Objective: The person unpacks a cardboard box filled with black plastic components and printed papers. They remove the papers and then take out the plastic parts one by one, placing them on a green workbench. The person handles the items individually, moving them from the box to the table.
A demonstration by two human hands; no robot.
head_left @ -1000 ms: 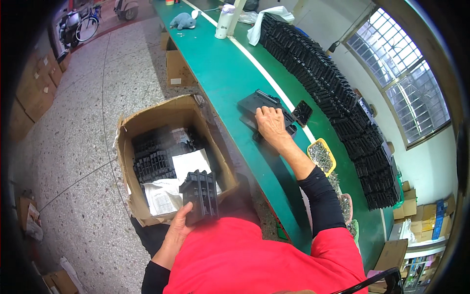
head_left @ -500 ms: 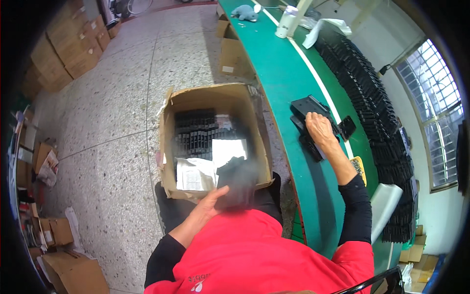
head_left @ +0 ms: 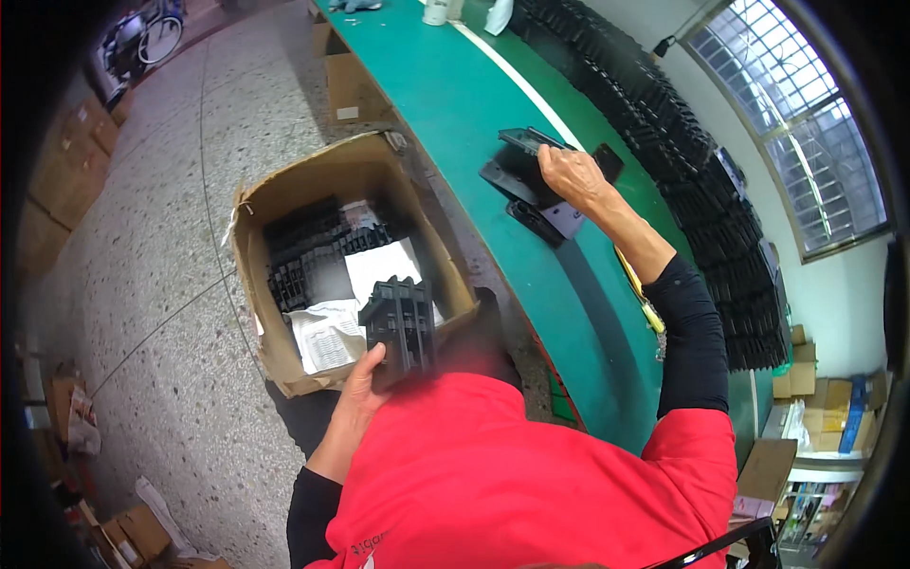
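My left hand (head_left: pixel 358 379) is wrapped round a small stack of black plastic parts (head_left: pixel 400 324), held against my front above the near edge of an open cardboard box (head_left: pixel 270 180). Its thumb lies along the stack's left side; the other fingers are hidden beneath. Over the green table, my right hand (head_left: pixel 576 178) pinches a flat black plastic part (head_left: pixel 523 140) by its edge, tilted. Below that hand lie more black plastic parts (head_left: pixel 540 220), one with a greyish face. Rows of similar black parts (head_left: pixel 294 280) fill the box, beside white paper sheets (head_left: pixel 327 334).
A long row of stacked black parts (head_left: pixel 654 142) lines the table's (head_left: pixel 455 123) far side by the window. Under the right forearm lies a yellow-edged item (head_left: pixel 649 308). Another carton (head_left: pixel 353 90) stands beyond the box. Cardboard boxes (head_left: pixel 71 161) stand along the left.
My view has swung right, so the box and table sit further left in the picture. My right hand has raised a black part off the others. The left hand's stack, blurred before, is now clear.
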